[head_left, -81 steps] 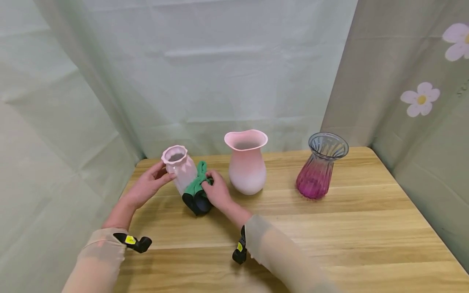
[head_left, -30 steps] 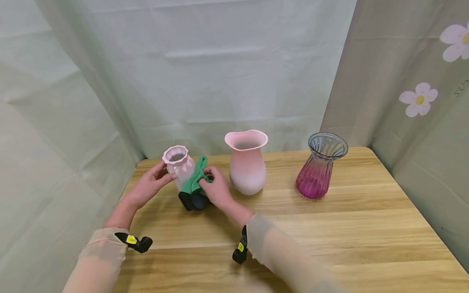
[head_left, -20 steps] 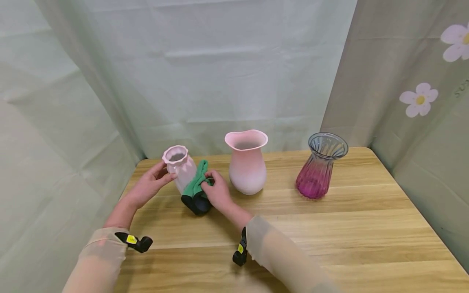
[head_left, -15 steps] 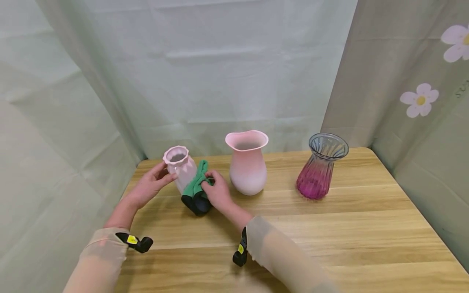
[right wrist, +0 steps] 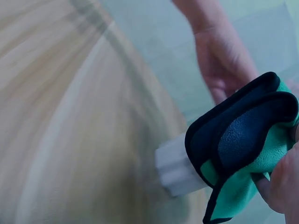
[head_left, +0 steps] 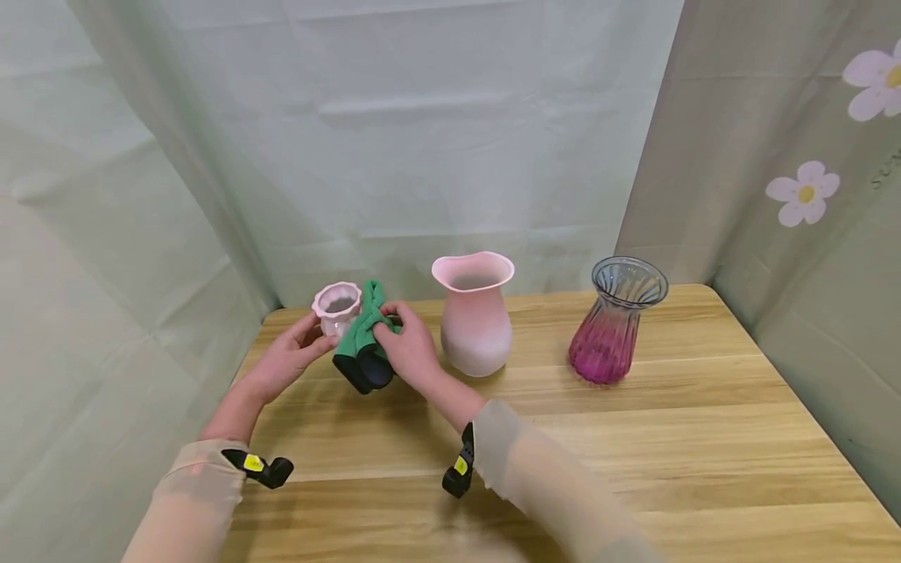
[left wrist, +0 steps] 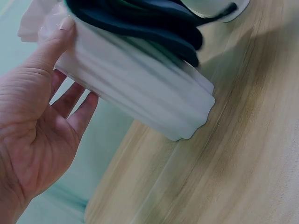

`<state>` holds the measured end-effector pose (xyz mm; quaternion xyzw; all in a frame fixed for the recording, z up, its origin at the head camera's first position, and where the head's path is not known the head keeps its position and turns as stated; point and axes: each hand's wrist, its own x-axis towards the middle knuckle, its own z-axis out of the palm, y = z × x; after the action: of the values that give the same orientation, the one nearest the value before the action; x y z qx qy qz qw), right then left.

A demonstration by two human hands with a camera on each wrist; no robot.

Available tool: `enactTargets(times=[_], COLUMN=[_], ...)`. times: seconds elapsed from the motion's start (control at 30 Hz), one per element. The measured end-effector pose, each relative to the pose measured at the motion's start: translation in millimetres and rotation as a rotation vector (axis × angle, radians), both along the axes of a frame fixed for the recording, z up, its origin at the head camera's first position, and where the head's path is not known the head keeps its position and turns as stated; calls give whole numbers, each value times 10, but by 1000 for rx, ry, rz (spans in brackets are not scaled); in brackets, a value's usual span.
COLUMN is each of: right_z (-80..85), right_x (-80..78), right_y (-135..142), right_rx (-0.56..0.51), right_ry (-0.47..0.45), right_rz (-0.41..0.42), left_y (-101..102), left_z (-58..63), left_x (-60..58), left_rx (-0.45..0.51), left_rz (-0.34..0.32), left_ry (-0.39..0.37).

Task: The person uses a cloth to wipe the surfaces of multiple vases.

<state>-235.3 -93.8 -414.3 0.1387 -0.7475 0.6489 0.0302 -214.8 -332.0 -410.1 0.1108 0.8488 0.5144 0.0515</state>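
In the head view, a small pale pink vase (head_left: 338, 323) with a scalloped rim is at the left of the table. My left hand (head_left: 283, 361) holds it by the neck, thumb in front and fingers behind. A folded green cloth (head_left: 357, 335) with dark edging is pinched in my right hand (head_left: 411, 348) and lies against the vase's side, hiding most of its body from above. The left wrist view shows the vase's ribbed white side (left wrist: 135, 88) and scalloped base below the cloth. In the right wrist view, the cloth's dark underside (right wrist: 243, 135) faces the camera.
A larger pink-and-white vase (head_left: 476, 336) stands just right of my right hand. Farther right is a ribbed glass vase (head_left: 605, 344), grey above and magenta below. All are on a wooden table (head_left: 669, 453), with pale curtains (head_left: 450, 141) behind and at both sides.
My right hand has slid the cloth up and slightly left along the small vase, after small up-and-down shifts earlier. The left hand keeps its hold; the other vases stay put.
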Motion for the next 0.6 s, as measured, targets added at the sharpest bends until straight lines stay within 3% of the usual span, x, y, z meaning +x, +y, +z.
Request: enactTargets(times=[0.2, 0.4, 0.6], right_z=[177, 167, 159], right_x=[4, -2, 39], right_y=[-35, 6, 164], right_rx=[-7, 14, -42], right_ry=[71, 65, 66], right_rz=[3, 3, 15], left_y=[-24, -35, -17], left_z=[-28, -50, -34], left_x=[-10, -25, -24], left_rx=[65, 70, 28], left_rz=[-42, -33, -8], left_ry=[13, 19, 4])
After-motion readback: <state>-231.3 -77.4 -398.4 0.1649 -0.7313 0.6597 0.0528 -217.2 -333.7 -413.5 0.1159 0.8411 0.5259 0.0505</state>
